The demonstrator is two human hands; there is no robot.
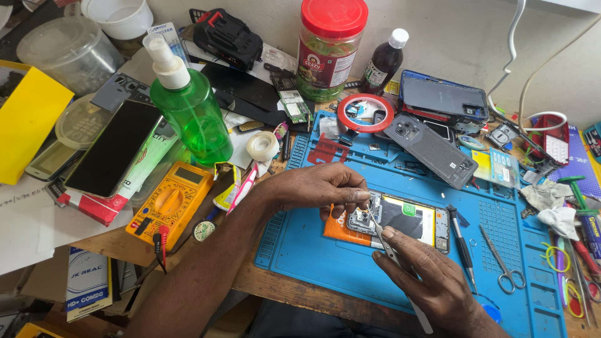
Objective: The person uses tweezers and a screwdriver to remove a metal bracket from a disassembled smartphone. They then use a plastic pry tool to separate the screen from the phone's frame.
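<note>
Opened phone (400, 219), back removed, lies on blue mat (338, 263) on the counter. Left hand (319, 186) pinches a small part at the phone's upper corner. Right hand (426, 275) is closed around tweezers (383, 241), tips at that same corner; scissors (501, 263) lie just right.

Bright, even daylight; sharp focus.

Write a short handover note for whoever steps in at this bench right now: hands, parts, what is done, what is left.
Left hand: fingertips pinch the upper end of the opened phone on the blue mat.
Right hand: holds tweezers, tips at the camera end of the phone.
Done: back cover is off, lying farther up the mat.
Left: the part under the tweezers is still being worked; phone not closed.
Screwdriver and scissors lie to the right.
</note>
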